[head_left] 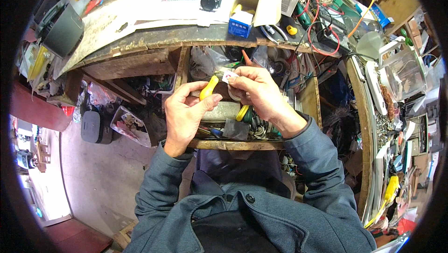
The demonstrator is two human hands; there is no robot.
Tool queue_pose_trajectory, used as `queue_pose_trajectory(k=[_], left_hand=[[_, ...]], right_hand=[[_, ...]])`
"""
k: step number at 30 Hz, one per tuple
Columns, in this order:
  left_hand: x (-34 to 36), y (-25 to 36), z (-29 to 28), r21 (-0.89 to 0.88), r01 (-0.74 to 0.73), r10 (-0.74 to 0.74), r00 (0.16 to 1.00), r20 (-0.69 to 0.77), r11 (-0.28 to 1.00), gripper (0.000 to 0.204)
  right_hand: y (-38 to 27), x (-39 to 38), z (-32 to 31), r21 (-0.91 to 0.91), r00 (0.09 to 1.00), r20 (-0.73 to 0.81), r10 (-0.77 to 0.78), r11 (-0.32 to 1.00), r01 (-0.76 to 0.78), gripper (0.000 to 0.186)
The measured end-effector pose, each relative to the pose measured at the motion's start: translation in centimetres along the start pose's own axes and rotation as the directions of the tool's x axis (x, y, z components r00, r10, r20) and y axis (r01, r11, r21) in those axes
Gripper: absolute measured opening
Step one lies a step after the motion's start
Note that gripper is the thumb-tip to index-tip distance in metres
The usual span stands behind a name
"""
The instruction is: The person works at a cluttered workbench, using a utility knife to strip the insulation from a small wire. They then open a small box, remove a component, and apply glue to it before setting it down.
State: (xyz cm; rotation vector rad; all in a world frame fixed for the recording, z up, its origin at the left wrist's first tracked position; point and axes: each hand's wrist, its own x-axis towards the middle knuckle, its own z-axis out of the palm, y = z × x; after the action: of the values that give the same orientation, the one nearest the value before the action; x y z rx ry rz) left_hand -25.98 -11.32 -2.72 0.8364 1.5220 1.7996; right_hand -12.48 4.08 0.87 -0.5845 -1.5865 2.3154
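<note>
My left hand is closed around a small yellow plastic piece, shaped like a curved handle with a narrow upper end. Close beside it, my right hand pinches a small white tag with a red mark. The top of the yellow piece comes near the tag; whether they touch I cannot tell. Both hands are above an open wooden drawer crammed with tools and bits. In it lie a greyish-white block, a yellow-handled tool and a small clear bag.
On the workbench ahead stand an open blue box with yellow pieces inside and a watch-like black round thing. Red and black cables hang over the bench edge. A dark bin and an open box of scraps sit at left.
</note>
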Motion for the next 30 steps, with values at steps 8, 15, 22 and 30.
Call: queue_pose_trajectory(k=[8, 15, 22, 30], left_hand=[[-0.1, 0.1, 0.0, -0.005, 0.000, 0.000, 1.000, 0.011, 1.000, 0.036], [0.0, 0.0, 0.0, -0.025, 0.003, -0.003, 1.000, 0.018, 1.000, 0.038], [0.1, -0.3, 0.0, -0.048, -0.040, 0.042, 0.999, 0.032, 0.998, 0.040], [0.5, -1.2, -0.2, -0.093, -0.114, 0.116, 0.993, 0.019, 0.989, 0.040]], right_hand=[[0.5, -0.1, 0.1, -0.083, 1.000, 0.015, 0.028, 0.996, -0.026, 0.014], [0.5, -0.1, 0.8, -0.039, 0.999, -0.011, -0.044, 0.998, 0.044, 0.020], [0.4, 0.0, 0.3, -0.114, 1.000, 0.027, 0.013, 0.993, -0.010, 0.024], [0.9, 0.0, 0.0, -0.148, 0.998, 0.064, 0.025, 0.989, -0.015, 0.023]])
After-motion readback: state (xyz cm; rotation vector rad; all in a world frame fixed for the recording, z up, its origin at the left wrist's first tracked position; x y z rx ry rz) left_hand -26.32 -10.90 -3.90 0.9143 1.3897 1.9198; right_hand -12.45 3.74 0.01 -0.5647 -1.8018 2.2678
